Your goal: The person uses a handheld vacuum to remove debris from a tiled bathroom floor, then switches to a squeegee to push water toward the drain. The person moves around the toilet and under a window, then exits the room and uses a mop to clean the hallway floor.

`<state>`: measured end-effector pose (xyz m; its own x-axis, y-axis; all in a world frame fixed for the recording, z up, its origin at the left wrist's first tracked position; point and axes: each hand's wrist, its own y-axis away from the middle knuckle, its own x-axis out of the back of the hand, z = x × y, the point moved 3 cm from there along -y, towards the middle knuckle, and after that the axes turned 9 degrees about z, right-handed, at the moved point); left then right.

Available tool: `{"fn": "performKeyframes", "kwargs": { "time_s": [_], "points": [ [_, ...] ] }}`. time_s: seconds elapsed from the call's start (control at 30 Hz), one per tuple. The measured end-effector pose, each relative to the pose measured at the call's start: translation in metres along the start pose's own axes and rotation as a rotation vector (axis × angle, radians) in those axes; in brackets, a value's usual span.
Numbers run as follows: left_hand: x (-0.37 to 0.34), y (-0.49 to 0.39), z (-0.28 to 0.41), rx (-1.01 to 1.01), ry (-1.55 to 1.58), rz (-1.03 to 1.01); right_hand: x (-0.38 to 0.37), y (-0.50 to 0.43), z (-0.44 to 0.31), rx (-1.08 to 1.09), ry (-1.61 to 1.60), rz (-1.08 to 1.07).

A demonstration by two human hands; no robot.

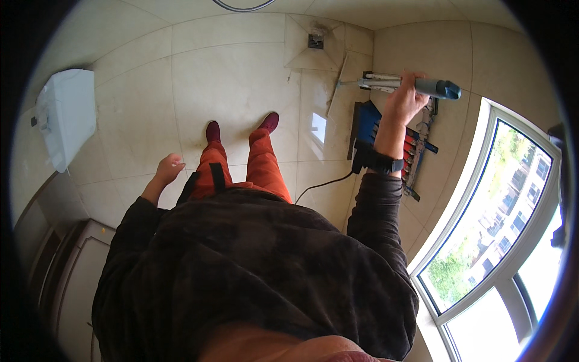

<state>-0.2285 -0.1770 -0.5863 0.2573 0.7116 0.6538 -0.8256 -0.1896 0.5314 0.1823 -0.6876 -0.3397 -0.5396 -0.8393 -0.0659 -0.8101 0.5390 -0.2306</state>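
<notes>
My right hand [400, 99] is wrapped around the grey grip of a long-handled floor squeegee [429, 87]. The handle points away from me, steeply foreshortened, and its thin pale blade [334, 95] lies on the tiled floor near the right wall. A black strap with a small device sits on my right wrist. To the left of my legs hangs my left hand [169, 168], its fingers loosely curled, with nothing visible in it.
A square floor drain [315, 41] lies in the far corner. Beside my right forearm, a pipe manifold [409, 151] with red parts runs along the wall, near a window [488, 212]. A white fixture [70, 113] stands at left. A dark cable [322, 184] crosses the floor.
</notes>
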Motion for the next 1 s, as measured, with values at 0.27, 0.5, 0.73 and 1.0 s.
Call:
{"fn": "performKeyframes", "kwargs": {
  "time_s": [0.27,0.5,0.73,1.0],
  "points": [
    [-0.004,0.002,-0.013,0.106,0.015,0.023,-0.023,-0.029,-0.005,0.107,0.003,-0.156],
    [-0.004,-0.012,0.005,0.085,0.060,0.003,0.020,-0.045,-0.039,0.221,0.057,-0.172],
    [-0.003,-0.013,0.009,0.150,0.106,0.027,0.033,-0.042,0.008,0.103,0.156,-0.164],
    [-0.010,0.008,-0.010,0.190,0.102,0.041,-0.014,-0.041,0.009,0.070,0.050,-0.314]
  ]
}}
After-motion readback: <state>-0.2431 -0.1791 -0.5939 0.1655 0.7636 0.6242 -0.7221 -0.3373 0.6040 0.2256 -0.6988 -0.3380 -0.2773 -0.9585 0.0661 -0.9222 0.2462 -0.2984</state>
